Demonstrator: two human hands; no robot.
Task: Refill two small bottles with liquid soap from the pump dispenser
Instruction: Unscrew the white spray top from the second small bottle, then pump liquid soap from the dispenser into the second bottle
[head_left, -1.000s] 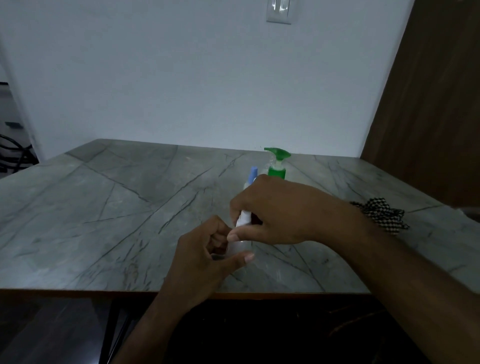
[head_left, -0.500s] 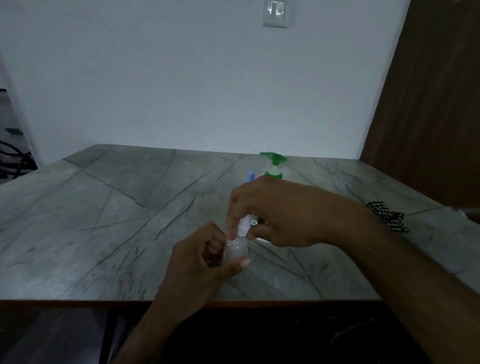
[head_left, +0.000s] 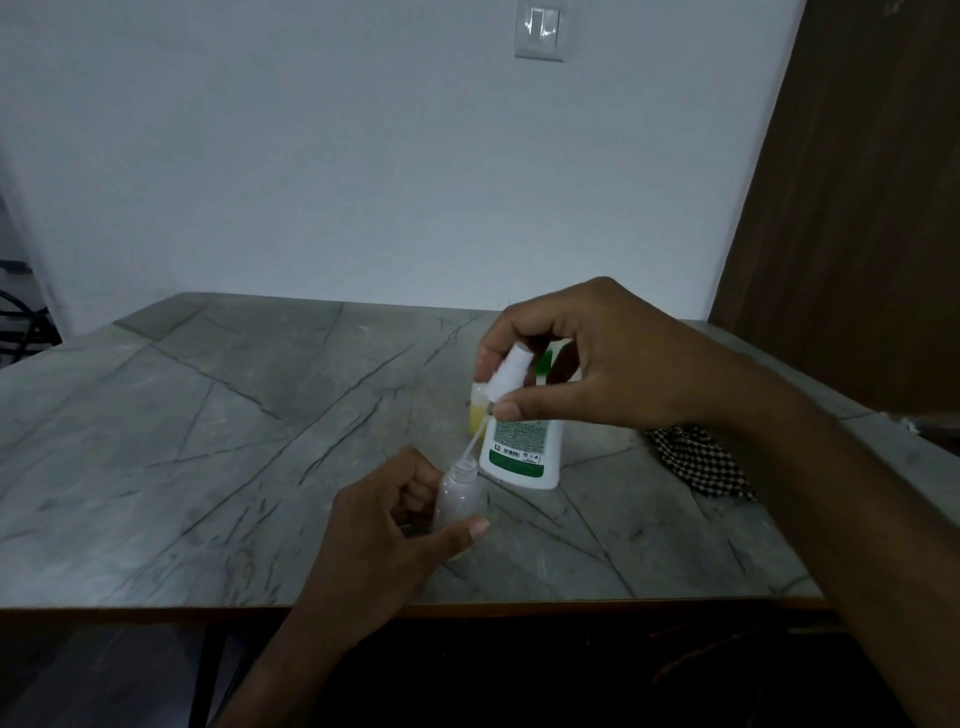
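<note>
My left hand (head_left: 384, 535) grips a small clear bottle (head_left: 460, 499) standing upright on the grey stone table (head_left: 208, 441), its neck uncovered. Above it, my right hand (head_left: 587, 358) pinches the bottle's white spray cap (head_left: 506, 376), tilted, with its thin dip tube (head_left: 472, 444) slanting down to just over the neck. Behind stands the white pump dispenser (head_left: 524, 452) with a green label; my right hand hides most of its green pump. A second small bottle (head_left: 475, 415) with yellowish liquid stands partly hidden behind the cap.
A black-and-white checked cloth (head_left: 696, 462) lies on the table to the right, under my right forearm. A white wall with a light switch (head_left: 540, 34) rises behind the table, and a brown wooden door (head_left: 857, 208) stands at the right.
My right hand has lifted the spray cap up off the clear bottle, drawing the dip tube out. My left hand stays around the bottle. The camera has tilted down slightly.
</note>
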